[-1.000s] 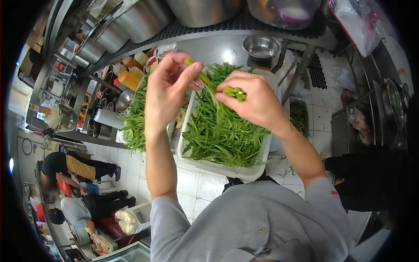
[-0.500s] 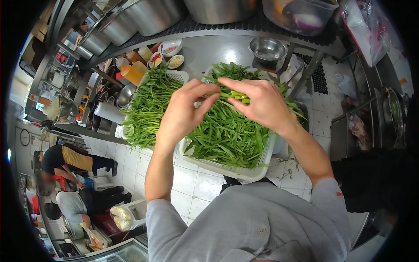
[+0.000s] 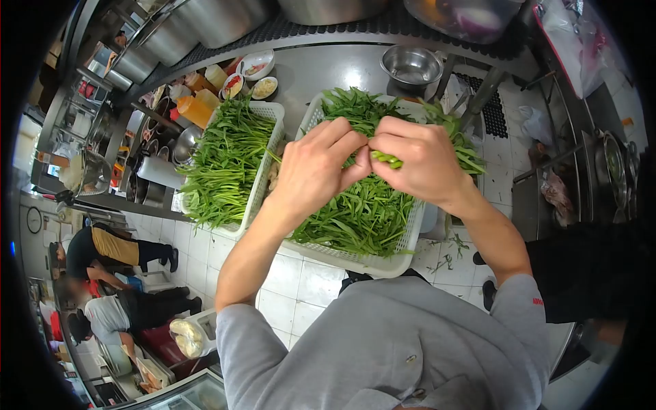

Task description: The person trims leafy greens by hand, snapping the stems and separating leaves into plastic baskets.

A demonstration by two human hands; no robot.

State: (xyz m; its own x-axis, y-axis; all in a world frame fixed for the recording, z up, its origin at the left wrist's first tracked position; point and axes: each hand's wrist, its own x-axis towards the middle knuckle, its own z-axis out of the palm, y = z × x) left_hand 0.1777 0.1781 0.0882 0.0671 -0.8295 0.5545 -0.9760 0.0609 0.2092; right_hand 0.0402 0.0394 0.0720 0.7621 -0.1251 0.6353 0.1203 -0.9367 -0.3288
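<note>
My right hand [image 3: 418, 160] is closed around a small bunch of leafy green stems [image 3: 387, 160], whose cut ends show between thumb and fingers. My left hand [image 3: 321, 162] is pinched against it, fingertips meeting at the same bunch; its grip on the stems is mostly hidden by the fingers. Both hands are above a white perforated basket [image 3: 393, 266] full of long-leaved greens [image 3: 359, 222]. A second white basket [image 3: 254, 199] with similar greens [image 3: 225, 160], stems towards me, stands to the left.
Behind the baskets are a steel bowl [image 3: 412, 66], small bowls of chopped ingredients [image 3: 264, 87] and sauce bottles [image 3: 194, 111]. Large pots [image 3: 220, 26] line an overhead shelf. Two people work at the far left, and a dark-clothed person [image 3: 567, 273] stands close on my right.
My hands have come together, and their fingers have closed more tightly round the stems. The view has shifted slightly, showing more of the left basket.
</note>
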